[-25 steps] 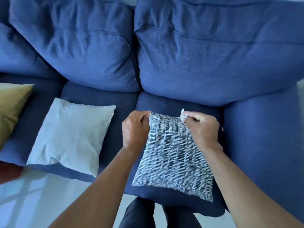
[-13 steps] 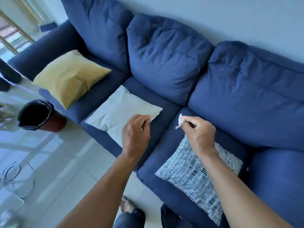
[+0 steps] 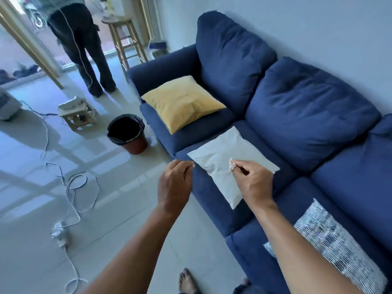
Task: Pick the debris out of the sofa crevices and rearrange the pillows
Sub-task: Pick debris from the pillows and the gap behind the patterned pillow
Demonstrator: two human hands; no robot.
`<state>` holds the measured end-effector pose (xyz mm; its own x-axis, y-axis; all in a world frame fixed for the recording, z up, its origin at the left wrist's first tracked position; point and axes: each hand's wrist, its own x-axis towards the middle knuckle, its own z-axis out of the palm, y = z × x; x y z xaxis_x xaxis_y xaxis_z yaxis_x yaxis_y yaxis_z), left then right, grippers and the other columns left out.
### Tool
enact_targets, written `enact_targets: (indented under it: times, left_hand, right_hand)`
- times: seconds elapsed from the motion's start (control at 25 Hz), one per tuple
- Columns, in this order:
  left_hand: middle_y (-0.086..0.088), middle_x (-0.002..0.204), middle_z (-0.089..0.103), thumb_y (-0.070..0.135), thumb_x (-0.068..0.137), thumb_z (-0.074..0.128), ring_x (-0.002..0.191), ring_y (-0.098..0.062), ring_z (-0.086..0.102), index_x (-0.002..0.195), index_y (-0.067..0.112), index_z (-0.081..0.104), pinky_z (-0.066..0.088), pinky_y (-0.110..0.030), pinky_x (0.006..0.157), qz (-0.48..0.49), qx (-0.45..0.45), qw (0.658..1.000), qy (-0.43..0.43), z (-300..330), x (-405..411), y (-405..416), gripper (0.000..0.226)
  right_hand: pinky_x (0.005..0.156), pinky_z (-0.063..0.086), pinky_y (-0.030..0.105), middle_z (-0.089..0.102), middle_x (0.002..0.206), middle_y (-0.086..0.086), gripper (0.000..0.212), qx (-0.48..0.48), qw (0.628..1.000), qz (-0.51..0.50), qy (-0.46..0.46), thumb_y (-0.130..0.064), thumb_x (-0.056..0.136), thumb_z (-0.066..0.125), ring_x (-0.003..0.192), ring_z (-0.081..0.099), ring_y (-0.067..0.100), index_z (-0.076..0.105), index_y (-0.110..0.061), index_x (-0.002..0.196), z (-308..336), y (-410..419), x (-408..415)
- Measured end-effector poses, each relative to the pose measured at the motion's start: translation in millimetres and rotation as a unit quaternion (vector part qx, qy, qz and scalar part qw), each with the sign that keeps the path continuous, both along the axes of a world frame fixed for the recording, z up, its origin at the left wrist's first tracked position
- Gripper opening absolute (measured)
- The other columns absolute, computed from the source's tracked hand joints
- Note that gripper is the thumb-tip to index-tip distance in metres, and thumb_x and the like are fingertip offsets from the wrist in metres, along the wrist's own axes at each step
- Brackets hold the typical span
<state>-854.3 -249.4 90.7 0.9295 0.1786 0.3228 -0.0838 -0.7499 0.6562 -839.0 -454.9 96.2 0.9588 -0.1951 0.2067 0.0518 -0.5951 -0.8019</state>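
Debris is pinched in both hands beside the blue sofa.

A crumpled white scrap (image 3: 231,167) is pinched between the thumb and fingertips of the right hand (image 3: 252,183), which is held over the white pillow (image 3: 220,153); a smaller white bit (image 3: 193,166) is pinched at the fingertips of the left hand (image 3: 174,185), held over the floor just beside the sofa (image 3: 297,115) front edge. The white pillow is laid flat on the middle seat, its long axis running from the back cushions toward the front edge. A yellow pillow (image 3: 182,102) is laid on the far seat, one corner turned to the armrest. A striped pillow (image 3: 335,247) is laid on the near seat, partly hidden by the right forearm. A lined bin (image 3: 127,134) is stood on the floor near the sofa's far end.
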Motion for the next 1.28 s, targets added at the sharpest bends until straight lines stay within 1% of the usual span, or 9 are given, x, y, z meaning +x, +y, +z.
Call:
enact_targets:
  times: [0.12, 0.2, 0.28, 0.36, 0.48, 0.6, 0.8, 1.08, 1.28]
  left_hand:
    - [0.005, 0.089, 0.070, 0.011, 0.090, 0.069, 0.073, -0.012, 0.063, 0.093, 0.016, 0.076, 0.041, -0.012, 0.070, 0.048, 0.011, 0.999, -0.015, 6, 3, 70, 0.009]
    - [0.006, 0.089, 0.070, 0.010, 0.090, 0.070, 0.073, -0.013, 0.064, 0.092, 0.016, 0.076, 0.044, -0.015, 0.069, 0.078, 0.012, 0.997, -0.005, 4, 7, 96, 0.009]
    - [0.008, 0.088, 0.070, 0.010, 0.089, 0.071, 0.074, -0.013, 0.065, 0.091, 0.017, 0.075, 0.048, -0.019, 0.069, 0.107, 0.008, 0.994, -0.003, -3, 15, 122, 0.009]
    - [0.008, 0.088, 0.070, 0.009, 0.088, 0.071, 0.075, -0.013, 0.065, 0.091, 0.017, 0.075, 0.053, -0.027, 0.069, 0.123, 0.007, 0.992, -0.001, -8, 33, 149, 0.010]
    - [0.006, 0.087, 0.071, 0.007, 0.087, 0.072, 0.077, -0.017, 0.066, 0.090, 0.015, 0.076, 0.055, -0.032, 0.068, 0.159, 0.025, 0.987, 0.013, -7, 68, 187, 0.010]
    - [0.004, 0.084, 0.070, 0.006, 0.085, 0.073, 0.076, -0.021, 0.066, 0.089, 0.015, 0.076, 0.053, -0.032, 0.066, 0.190, 0.046, 0.980, 0.031, -3, 110, 220, 0.010]
    - [0.001, 0.086, 0.071, 0.007, 0.086, 0.072, 0.079, -0.023, 0.066, 0.090, 0.014, 0.077, 0.053, -0.036, 0.068, 0.242, 0.034, 0.968, 0.050, -5, 185, 270, 0.009]
    - [0.000, 0.086, 0.071, 0.007, 0.087, 0.072, 0.071, -0.024, 0.067, 0.092, 0.013, 0.078, 0.054, -0.039, 0.066, 0.245, -0.014, 0.967, 0.063, -35, 274, 365, 0.009]
    - [0.000, 0.087, 0.071, 0.007, 0.087, 0.072, 0.072, -0.023, 0.067, 0.092, 0.013, 0.077, 0.052, -0.030, 0.070, 0.238, -0.030, 0.967, 0.088, -52, 348, 447, 0.010]
  right_hand:
    - [0.073, 0.041, -0.003, 0.077, 0.089, 0.003, 0.011, -0.014, 0.998, 0.058, -0.016, -0.001, 0.084, 0.072, 0.080, 0.068, 0.009, 0.079, -0.008, 0.090, 5, 67, 22]
    - [0.075, 0.041, -0.003, 0.077, 0.089, -0.001, 0.013, -0.017, 0.996, 0.087, -0.019, -0.001, 0.084, 0.073, 0.081, 0.066, 0.005, 0.080, -0.010, 0.090, 3, 94, 38]
    - [0.072, 0.048, 0.006, 0.076, 0.084, -0.004, 0.010, -0.014, 0.994, 0.110, -0.021, -0.002, 0.083, 0.074, 0.079, 0.065, 0.006, 0.079, -0.011, 0.085, -4, 119, 58]
    - [0.066, 0.052, 0.021, 0.074, 0.077, -0.005, 0.009, -0.014, 0.990, 0.139, -0.020, -0.005, 0.083, 0.076, 0.073, 0.066, 0.011, 0.078, -0.012, 0.081, -13, 150, 88]
    - [0.067, 0.055, 0.030, 0.073, 0.077, -0.005, 0.005, 0.013, 0.986, 0.165, 0.006, -0.010, 0.085, 0.076, 0.072, 0.068, 0.012, 0.080, -0.015, 0.085, -23, 195, 146]
    - [0.066, 0.053, 0.028, 0.075, 0.077, -0.001, 0.006, 0.037, 0.980, 0.195, 0.003, -0.008, 0.085, 0.076, 0.071, 0.069, 0.015, 0.080, -0.012, 0.086, -23, 240, 202]
    - [0.064, 0.051, 0.022, 0.074, 0.076, 0.002, 0.010, 0.004, 0.967, 0.253, -0.007, -0.005, 0.083, 0.076, 0.068, 0.066, 0.012, 0.080, -0.013, 0.085, -24, 308, 295]
    - [0.067, 0.052, 0.017, 0.074, 0.081, -0.006, 0.013, -0.015, 0.960, 0.277, 0.030, -0.012, 0.084, 0.075, 0.073, 0.067, 0.006, 0.081, -0.021, 0.090, -47, 408, 396]
    - [0.068, 0.052, 0.016, 0.073, 0.081, -0.009, 0.012, -0.066, 0.956, 0.276, 0.081, -0.018, 0.084, 0.075, 0.073, 0.066, 0.006, 0.081, -0.025, 0.091, -61, 476, 457]
